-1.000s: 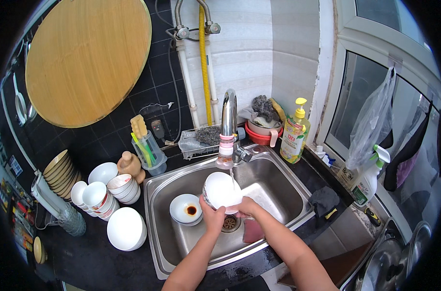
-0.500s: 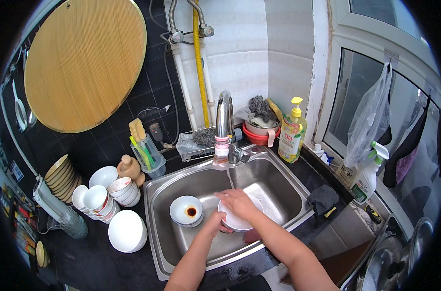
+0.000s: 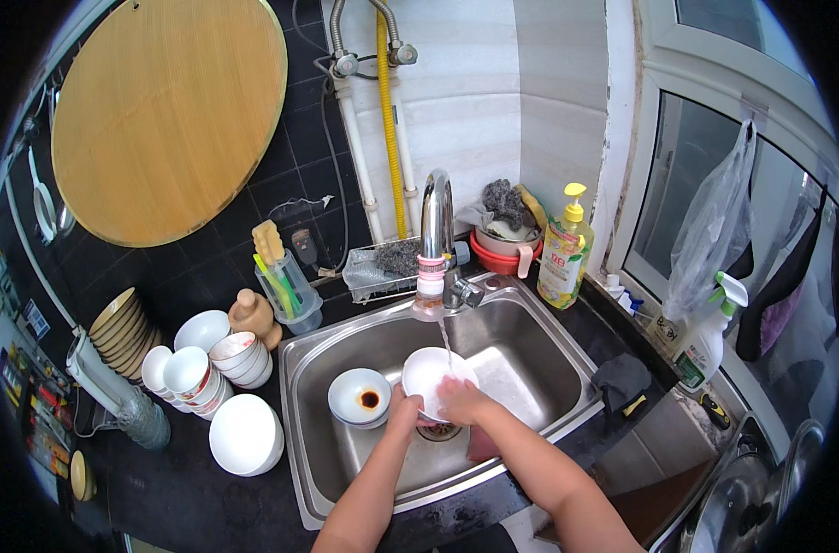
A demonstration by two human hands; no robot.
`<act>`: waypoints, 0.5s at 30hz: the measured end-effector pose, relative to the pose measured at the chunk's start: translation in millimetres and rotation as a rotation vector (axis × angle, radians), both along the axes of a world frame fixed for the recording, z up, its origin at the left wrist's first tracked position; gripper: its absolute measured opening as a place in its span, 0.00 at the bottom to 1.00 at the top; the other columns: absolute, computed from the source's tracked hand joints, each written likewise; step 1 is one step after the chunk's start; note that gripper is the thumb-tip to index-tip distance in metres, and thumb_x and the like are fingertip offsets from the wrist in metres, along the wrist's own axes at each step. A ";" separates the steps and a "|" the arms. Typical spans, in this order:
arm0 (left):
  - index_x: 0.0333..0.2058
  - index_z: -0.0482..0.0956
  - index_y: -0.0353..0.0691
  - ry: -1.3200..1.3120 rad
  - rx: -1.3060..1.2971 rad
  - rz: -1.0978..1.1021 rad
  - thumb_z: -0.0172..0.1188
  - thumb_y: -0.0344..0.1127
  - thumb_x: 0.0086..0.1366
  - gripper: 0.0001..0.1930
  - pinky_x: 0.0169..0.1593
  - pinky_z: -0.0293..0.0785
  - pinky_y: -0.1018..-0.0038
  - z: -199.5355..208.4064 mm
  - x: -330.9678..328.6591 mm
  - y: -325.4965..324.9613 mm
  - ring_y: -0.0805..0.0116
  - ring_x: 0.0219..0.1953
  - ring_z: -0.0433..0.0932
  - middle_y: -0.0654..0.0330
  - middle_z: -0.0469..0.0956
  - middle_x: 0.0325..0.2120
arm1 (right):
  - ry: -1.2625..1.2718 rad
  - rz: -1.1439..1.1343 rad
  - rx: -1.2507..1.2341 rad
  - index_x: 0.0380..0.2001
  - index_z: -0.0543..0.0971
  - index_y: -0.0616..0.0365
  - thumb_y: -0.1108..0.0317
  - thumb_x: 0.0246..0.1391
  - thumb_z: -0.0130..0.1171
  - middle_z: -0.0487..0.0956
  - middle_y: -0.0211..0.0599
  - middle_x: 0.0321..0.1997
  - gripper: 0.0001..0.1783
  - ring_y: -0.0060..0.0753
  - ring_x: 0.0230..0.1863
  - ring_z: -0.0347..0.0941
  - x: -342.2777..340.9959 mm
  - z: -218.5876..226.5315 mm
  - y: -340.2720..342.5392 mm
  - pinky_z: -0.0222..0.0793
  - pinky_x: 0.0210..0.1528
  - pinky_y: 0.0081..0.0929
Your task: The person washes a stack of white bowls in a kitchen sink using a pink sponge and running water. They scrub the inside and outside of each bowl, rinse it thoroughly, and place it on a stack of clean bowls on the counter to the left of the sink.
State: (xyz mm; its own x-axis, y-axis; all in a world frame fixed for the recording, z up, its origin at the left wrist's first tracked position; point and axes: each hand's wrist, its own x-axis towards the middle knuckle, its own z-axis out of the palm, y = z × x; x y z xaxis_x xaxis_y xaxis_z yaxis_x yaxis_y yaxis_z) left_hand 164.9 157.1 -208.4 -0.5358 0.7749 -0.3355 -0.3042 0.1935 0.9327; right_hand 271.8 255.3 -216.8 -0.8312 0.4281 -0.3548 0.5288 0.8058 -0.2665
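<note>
Under the tap's running water a white bowl (image 3: 426, 370) is tilted over the sink. My left hand (image 3: 404, 408) grips its left side by the rim. The fingers of my right hand (image 3: 460, 400) reach into the bowl, lying against its inner surface and slightly blurred; I see nothing held in them. To the left, a stack of white bowls (image 3: 348, 391) rests on the sink floor, the top one with a dark brown liquid in its bottom. Water falls from the chrome tap (image 3: 435, 221) into the bowl I hold. Below it shows the drain (image 3: 438, 431).
Stacked white bowls (image 3: 245, 435) and brown bowls (image 3: 124, 334) crowd the left counter. Behind the metal sink (image 3: 295, 442) stand a utensil holder (image 3: 295, 300) and a wire rack (image 3: 383, 272). A yellow-pump soap bottle (image 3: 564, 253), dark cloth (image 3: 620, 373) and spray bottle (image 3: 701, 346) are right.
The bowl in my left hand has moved up and left, under the water stream. My right hand has shifted lower, with its fingers now inside the bowl. The drain has come into sight.
</note>
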 end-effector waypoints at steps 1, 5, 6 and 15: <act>0.50 0.56 0.33 -0.083 0.001 -0.042 0.45 0.27 0.39 0.32 0.25 0.80 0.61 -2.6 2.0 -0.2 0.50 0.32 0.76 0.46 0.68 0.38 | 0.106 -0.086 0.059 0.62 0.49 0.54 0.55 0.51 0.47 0.41 0.49 0.67 0.37 0.43 0.67 0.41 2.5 -1.3 -2.7 0.41 0.64 0.36; 0.50 0.56 0.32 -0.229 0.045 -0.109 0.45 0.26 0.38 0.33 0.26 0.80 0.60 -25.6 -4.3 5.1 0.49 0.32 0.76 0.45 0.69 0.36 | 0.370 0.148 -0.410 0.61 0.51 0.47 0.57 0.54 0.44 0.53 0.50 0.63 0.31 0.46 0.62 0.53 8.3 12.5 -0.8 0.54 0.59 0.28; 0.50 0.56 0.31 -0.218 0.059 -0.100 0.45 0.25 0.38 0.33 0.26 0.80 0.59 -21.5 -5.6 5.1 0.49 0.32 0.76 0.45 0.69 0.36 | 0.269 0.138 -0.409 0.61 0.52 0.47 0.59 0.53 0.45 0.55 0.50 0.62 0.32 0.46 0.62 0.52 8.6 16.5 4.3 0.53 0.59 0.28; 0.52 0.53 0.36 -0.218 0.064 -0.150 0.44 0.28 0.41 0.33 0.28 0.79 0.56 2.0 6.6 1.0 0.47 0.35 0.74 0.44 0.67 0.41 | 0.404 0.078 -0.129 0.54 0.67 0.44 0.53 0.52 0.46 0.67 0.44 0.55 0.25 0.43 0.55 0.63 9.9 8.1 4.4 0.57 0.56 0.29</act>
State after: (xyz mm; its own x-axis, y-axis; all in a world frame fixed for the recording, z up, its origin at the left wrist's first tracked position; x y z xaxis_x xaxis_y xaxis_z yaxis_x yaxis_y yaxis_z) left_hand 171.6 158.0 -206.4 -0.3335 0.8635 -0.3782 -0.4713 0.1948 0.8602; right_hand 281.6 259.6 -208.8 -0.9424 0.3322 -0.0404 0.3001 0.7855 -0.5412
